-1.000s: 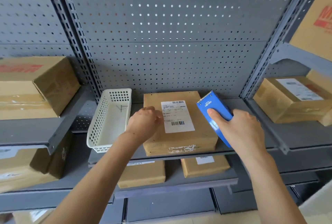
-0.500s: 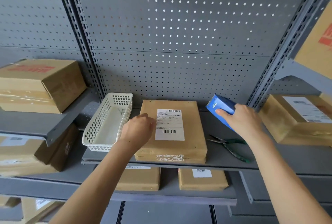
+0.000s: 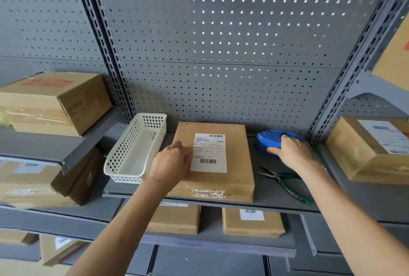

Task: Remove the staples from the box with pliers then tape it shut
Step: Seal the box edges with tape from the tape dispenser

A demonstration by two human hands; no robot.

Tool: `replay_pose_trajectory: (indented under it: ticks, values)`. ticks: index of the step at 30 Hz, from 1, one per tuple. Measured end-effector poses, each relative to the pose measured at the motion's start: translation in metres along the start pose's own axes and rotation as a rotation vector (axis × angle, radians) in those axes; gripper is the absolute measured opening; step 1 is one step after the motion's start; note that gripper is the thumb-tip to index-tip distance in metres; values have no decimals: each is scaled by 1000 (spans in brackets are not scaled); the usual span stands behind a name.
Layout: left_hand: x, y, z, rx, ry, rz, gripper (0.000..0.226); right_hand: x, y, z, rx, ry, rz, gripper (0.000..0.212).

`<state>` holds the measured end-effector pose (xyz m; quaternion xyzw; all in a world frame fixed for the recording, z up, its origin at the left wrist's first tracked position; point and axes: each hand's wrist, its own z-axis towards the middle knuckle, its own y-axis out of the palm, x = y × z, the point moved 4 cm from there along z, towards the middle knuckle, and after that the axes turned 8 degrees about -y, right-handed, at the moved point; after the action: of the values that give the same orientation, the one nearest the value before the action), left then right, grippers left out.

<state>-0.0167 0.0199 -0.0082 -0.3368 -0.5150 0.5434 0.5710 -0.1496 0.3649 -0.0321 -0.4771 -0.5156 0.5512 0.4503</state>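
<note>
A grey metal shelf [image 3: 276, 196] before pegboard carries the work: nearest, green-handled pliers [image 3: 285, 181] lie unheld at four o'clock of the box [image 3: 212, 178], suggesting the staples are out. The left hand [image 3: 171, 165] rests curled on the box. At its two o'clock, the right hand [image 3: 292, 150] holds the blue tape dispenser [image 3: 269, 140] on the shelf; whether taping is finished isn't clear.

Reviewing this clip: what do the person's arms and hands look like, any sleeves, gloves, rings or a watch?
Both forearms are bare as far as the frame shows: no sleeves visible. The left hand and right hand wear no gloves, and no rings, watch or bracelet can be seen.
</note>
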Motion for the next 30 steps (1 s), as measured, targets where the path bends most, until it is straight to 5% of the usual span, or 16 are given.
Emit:
replay_pose_trajectory:
  ticks: [12, 24, 27, 30]
  values:
    - [0, 2, -5, -119, -4, -64, 48, 12, 18, 13, -12, -41, -61, 62]
    - [1, 1, -20, -257, 12, -8, 105, 19, 11, 19, -139, -24, 31, 63]
    - [3, 2, -23, -258, 20, -6, 108, 12, -1, 21, -34, -8, 6, 71]
    - [4, 4, -27, -237, 5, -6, 109, -17, -24, 26, 177, -70, 50, 49]
